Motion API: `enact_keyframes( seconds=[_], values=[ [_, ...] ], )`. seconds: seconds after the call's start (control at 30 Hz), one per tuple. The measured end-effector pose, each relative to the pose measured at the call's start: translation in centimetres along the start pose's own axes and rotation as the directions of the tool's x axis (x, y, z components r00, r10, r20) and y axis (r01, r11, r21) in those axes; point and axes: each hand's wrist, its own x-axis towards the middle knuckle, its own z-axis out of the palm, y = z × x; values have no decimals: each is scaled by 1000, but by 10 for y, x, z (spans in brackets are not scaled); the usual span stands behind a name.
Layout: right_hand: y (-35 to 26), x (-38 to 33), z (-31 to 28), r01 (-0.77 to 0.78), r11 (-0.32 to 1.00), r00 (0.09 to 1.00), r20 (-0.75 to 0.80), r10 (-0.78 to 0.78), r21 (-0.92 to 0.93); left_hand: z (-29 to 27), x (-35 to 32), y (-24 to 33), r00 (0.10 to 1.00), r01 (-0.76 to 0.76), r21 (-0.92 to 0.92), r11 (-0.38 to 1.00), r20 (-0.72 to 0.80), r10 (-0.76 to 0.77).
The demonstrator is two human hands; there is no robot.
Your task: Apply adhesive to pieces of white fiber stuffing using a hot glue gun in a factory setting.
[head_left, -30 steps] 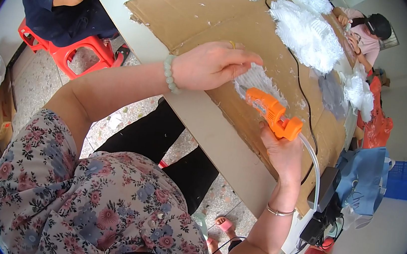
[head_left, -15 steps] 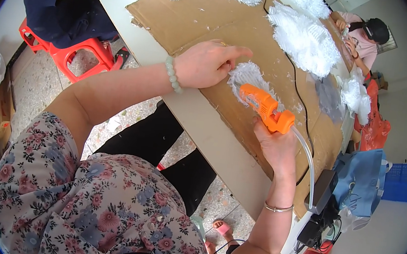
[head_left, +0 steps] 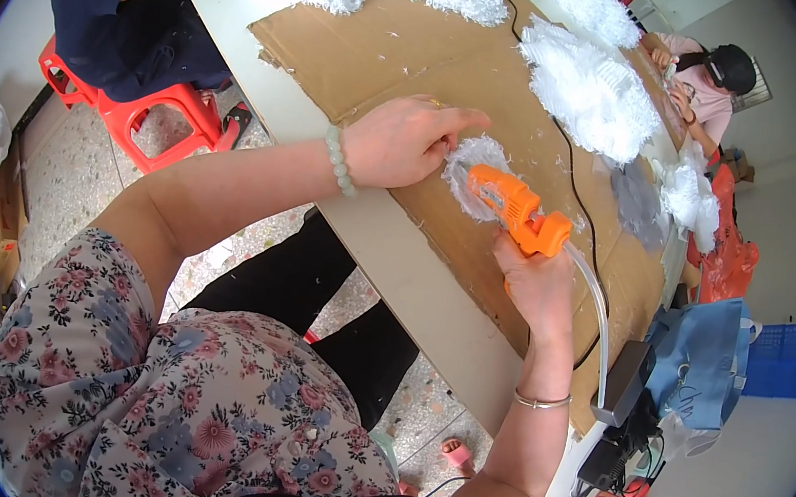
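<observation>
My right hand (head_left: 537, 286) grips an orange glue gun (head_left: 513, 206), its nozzle pointing down-left onto a small white fluffy piece (head_left: 475, 167). That piece lies on a sheet of brown cardboard (head_left: 396, 47) spread over the white table (head_left: 414, 280). My left hand (head_left: 408, 139) rests on the cardboard with its fingertips on the left edge of the fluffy piece. A clear glue stick sticks out of the gun's back, bending down over my right wrist.
Piles of white fluff (head_left: 593, 89) lie further along the cardboard. A person in dark blue sits on a red stool (head_left: 153, 118) at the far left. Another person (head_left: 702, 82) works at the table's far end. A black power adapter (head_left: 623, 382) and blue bag (head_left: 709, 363) sit at right.
Both hands have shifted up and to the left along the cardboard with the glue gun and fluffy piece. My left fingers have stretched out over the piece's edge.
</observation>
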Motion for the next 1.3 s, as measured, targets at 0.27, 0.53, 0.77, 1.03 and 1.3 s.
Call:
enact_keyframes(
  seconds=[0.27,0.53,0.77,1.03,1.3],
  values=[
    [-3,7,2,18,1000,1000,-8,-18,0,-1,1,1,1000,11,12,1000,5,-11],
    [-4,2,1,4,1000,1000,-15,-3,27,-1,1,0,1000,-4,4,1000,31,4],
    [-4,-1,-3,-30,998,999,31,29,46,1,0,-1,1000,-6,9,1000,17,6],
    [-1,-12,-19,-28,976,1000,20,24,218,-2,1,-2,1000,5,72,997,-22,-3],
    [5,-16,-26,-57,994,998,8,56,96,-3,0,4,999,25,55,998,34,-27]
  ],
)
